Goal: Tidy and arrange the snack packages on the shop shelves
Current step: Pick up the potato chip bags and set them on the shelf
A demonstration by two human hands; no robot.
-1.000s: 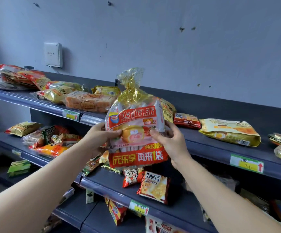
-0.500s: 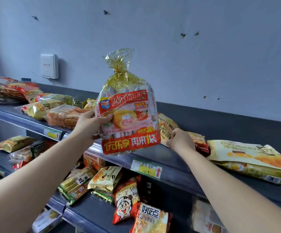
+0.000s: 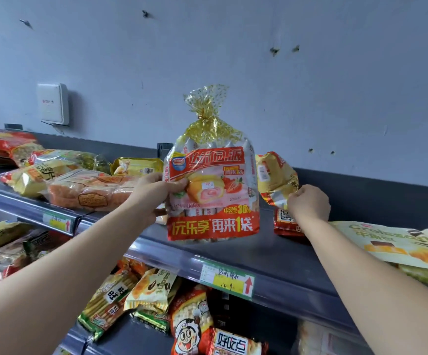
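Looking across the dark top shelf (image 3: 279, 254), I see the cake bag (image 3: 213, 193) standing upright near its front edge, gold-tied neck pointing up. Its base is at the shelf surface, though I cannot tell if its weight rests there. To its right a flat croissant bag (image 3: 397, 242) lies on the same shelf, and between the two a yellow packet (image 3: 275, 175) is lifted and tilted above a red packet (image 3: 286, 224).

My left hand (image 3: 154, 194) grips the cake bag by its left edge, thumb pressed across the front over the printed roll, the other fingers wrapped round behind and out of my sight. My right hand (image 3: 309, 204) is curled tight, fingertips pinching the lower corner of the yellow packet; its knuckles face me, so I cannot see how the thumb sits.

The cake bag's red banner reads 达利园·派, with 再来1袋 on a small panel, 中奖率30% lower down, and 再来1袋 again in big letters along the bottom band. The croissant bag shows "Croissant". On the lower shelf (image 3: 141, 339) a stick-biscuit packet (image 3: 110, 298) reads 旺旺 and a red biscuit packet (image 3: 233, 342) reads 好吃点. The price tag (image 3: 227, 279) on the shelf lip carries handwriting that looks like 12.9 beside a red up-arrow.
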